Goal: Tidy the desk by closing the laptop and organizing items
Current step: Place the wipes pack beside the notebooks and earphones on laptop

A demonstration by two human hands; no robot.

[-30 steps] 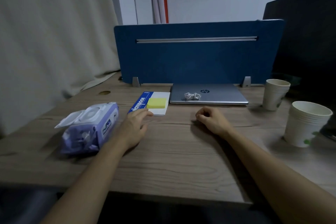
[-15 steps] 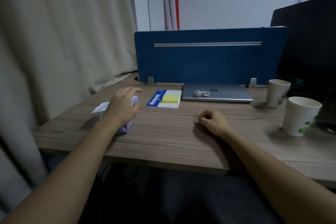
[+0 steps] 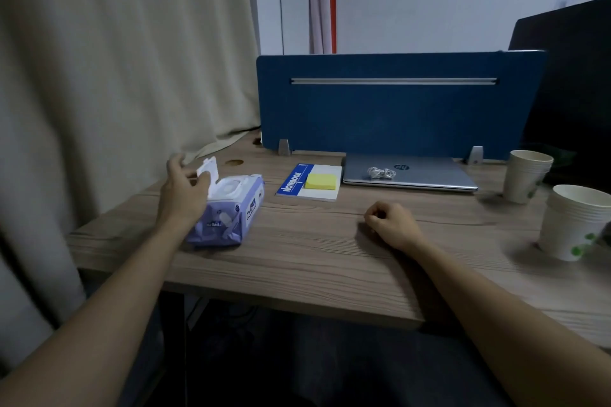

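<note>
Wet-wipe pack (image 3: 231,208) is what your left hand (image 3: 183,190) is working on: your thumb and fingers are pinching the raised white flip lid (image 3: 207,172), which stands open above the dispensing hole. The lid hinges at the pack's far-left end, so closing it means pressing down and toward the right, onto the pack's top. The pack's long axis runs from near-left to far-right, pointing toward the notebook (image 3: 309,182). Your right hand (image 3: 391,223) rests in a loose fist on the desk (image 3: 314,251), holding nothing, well apart from the pack, so the left is the hand for this job. Beyond the pack, a yellow sticky-note pad (image 3: 320,181) sits on the notebook, just beside the laptop (image 3: 410,173), already shut, with coiled earphones (image 3: 381,172) on its lid. Two stacks of paper cups (image 3: 525,175) stand at the right. A blue divider panel (image 3: 396,106) backs the desk, a curtain (image 3: 115,59) hangs along its left edge.
</note>
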